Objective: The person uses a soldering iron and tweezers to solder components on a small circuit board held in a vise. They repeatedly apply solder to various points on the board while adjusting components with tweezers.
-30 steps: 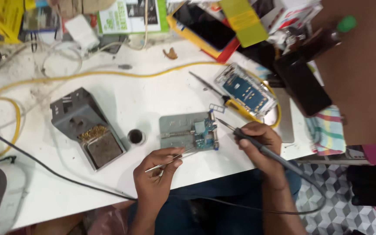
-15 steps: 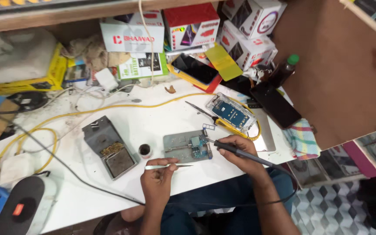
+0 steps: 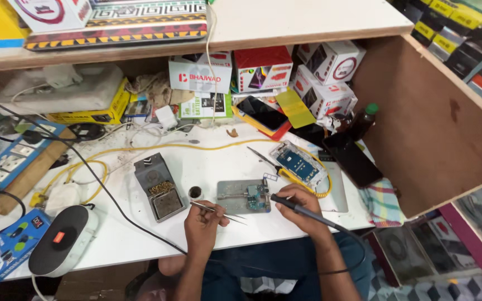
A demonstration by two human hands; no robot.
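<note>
My left hand [image 3: 203, 221] grips thin metal tweezers [image 3: 218, 212] that lie almost flat, their tips pointing right below a grey metal holder plate [image 3: 231, 195]. A small blue-green circuit board [image 3: 256, 197] is clamped at the plate's right end. My right hand [image 3: 303, 207] holds a black soldering iron [image 3: 302, 212] like a pen, its tip beside the board's right edge. The iron's black cable trails down past my wrist.
A grey tip-cleaner stand [image 3: 159, 187] with brass wool and a small round pot [image 3: 195, 193] sit left of the plate. A clear-framed phone part [image 3: 298, 164], yellow cable [image 3: 157, 148], dark phones, boxes under a shelf and a power strip [image 3: 6, 164] crowd the white bench. A wooden panel stands right.
The head camera has pulled back and tilted up, showing the shelf and boxes. Both hands stay at the holder plate; the tweezers have swung from pointing left to pointing right.
</note>
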